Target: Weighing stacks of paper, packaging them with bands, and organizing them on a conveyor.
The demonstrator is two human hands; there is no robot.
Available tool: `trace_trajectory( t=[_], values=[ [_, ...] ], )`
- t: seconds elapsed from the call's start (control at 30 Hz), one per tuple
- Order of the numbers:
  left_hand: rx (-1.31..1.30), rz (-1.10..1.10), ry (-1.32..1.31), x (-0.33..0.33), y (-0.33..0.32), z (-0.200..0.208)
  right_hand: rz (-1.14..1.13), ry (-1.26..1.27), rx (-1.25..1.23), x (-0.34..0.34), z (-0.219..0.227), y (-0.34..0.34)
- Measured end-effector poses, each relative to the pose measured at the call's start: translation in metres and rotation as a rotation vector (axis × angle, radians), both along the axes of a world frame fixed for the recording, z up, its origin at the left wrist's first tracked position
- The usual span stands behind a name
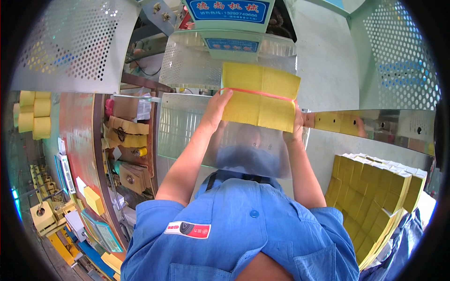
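Note:
A yellow bundle (258, 112), seemingly a stack of folded paper sheets, is held level in front of me over a shiny metal plate (187, 126). A thin red band (258, 93) runs across it from side to side. My left hand (217, 110) grips the bundle's left edge, with the thumb near the band. On the opposite edge, my right hand (296, 124) is closed on the bundle, its fingers partly hidden at the side. The undersides of both grips cannot be seen.
Beyond the bundle stands a pale green machine with a blue sign (229, 10) and a perforated guard (187, 58). A polished metal bar (375, 122) extends right. Stacked yellow bundles (365, 196) stand at the lower right. To the left are a reddish table (82, 136) and a cluttered shelf.

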State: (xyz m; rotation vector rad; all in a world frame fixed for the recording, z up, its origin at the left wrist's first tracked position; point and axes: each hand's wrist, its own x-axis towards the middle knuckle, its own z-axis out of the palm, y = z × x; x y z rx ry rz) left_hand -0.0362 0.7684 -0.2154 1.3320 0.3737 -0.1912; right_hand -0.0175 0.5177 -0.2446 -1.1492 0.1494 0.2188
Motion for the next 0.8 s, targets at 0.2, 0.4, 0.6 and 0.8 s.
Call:
trace_trajectory(
  t=[0.2, 0.4, 0.6, 0.8],
  values=[
    [-0.043, 0.037, -0.013, 0.001, 0.004, -0.002, 0.116, -0.311, -0.406, 0.010, -0.037, -0.017],
    [0.037, 0.003, 0.009, -0.027, 0.016, 0.000, 0.163, 0.019, 0.041, 0.008, -0.019, -0.006],
    [0.852, -0.083, 0.033, -0.118, 0.031, 0.008, 0.173, 0.173, -0.023, -0.046, 0.009, 0.001],
    [0.898, -0.165, -0.033, -0.138, 0.064, 0.010, -0.043, 0.010, -0.687, -0.087, 0.032, 0.001]
  ],
)
